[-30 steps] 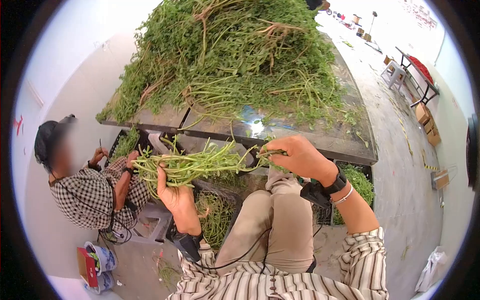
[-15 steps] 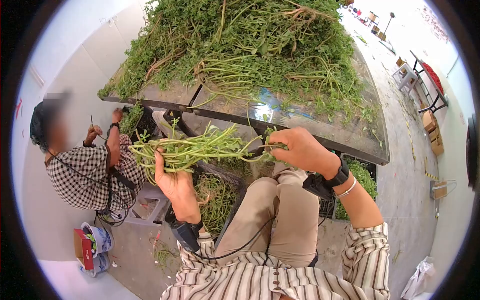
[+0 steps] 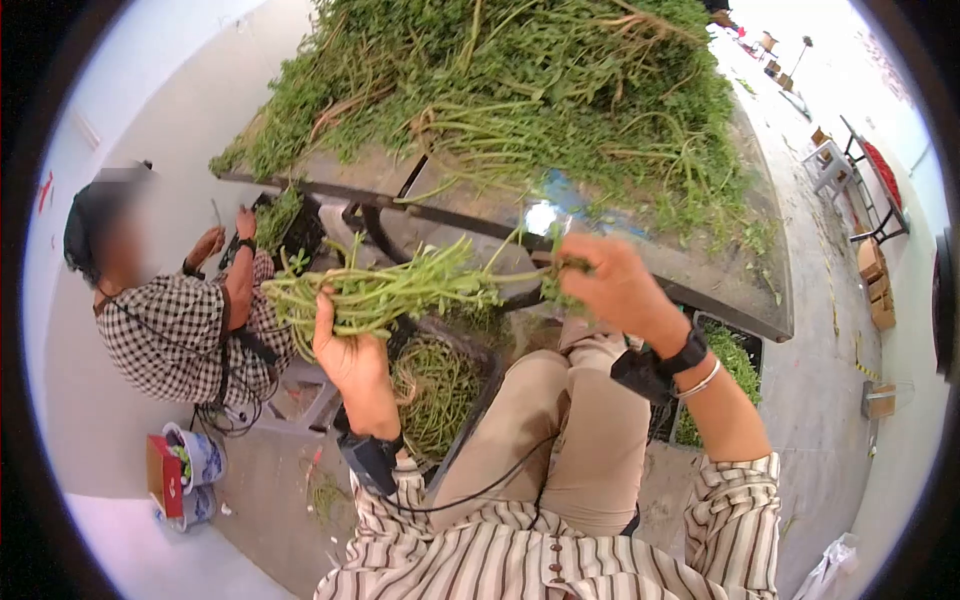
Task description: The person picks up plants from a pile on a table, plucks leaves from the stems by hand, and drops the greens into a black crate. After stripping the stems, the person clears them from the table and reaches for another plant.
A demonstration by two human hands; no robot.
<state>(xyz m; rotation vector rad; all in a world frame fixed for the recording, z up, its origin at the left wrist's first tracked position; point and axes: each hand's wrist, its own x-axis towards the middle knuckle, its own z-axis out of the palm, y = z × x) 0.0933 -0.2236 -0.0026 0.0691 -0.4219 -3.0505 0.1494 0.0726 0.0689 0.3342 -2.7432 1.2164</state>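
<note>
I can read no writing or brand anywhere; the red box [image 3: 164,478] on the floor is too small to make out. My left hand [image 3: 350,355] has its fingers clenched round the bunch of stems [image 3: 385,293], held level below the bench [image 3: 640,265] edge. My right hand [image 3: 615,285] pinches the bunch's far end. Since a moment ago, both hands have risen slightly toward the bench, and the seated co-worker's hands [image 3: 225,235] have lifted.

seated co-worker [image 3: 170,320], white stool [image 3: 832,160], cardboard boxes [image 3: 876,285]
</note>
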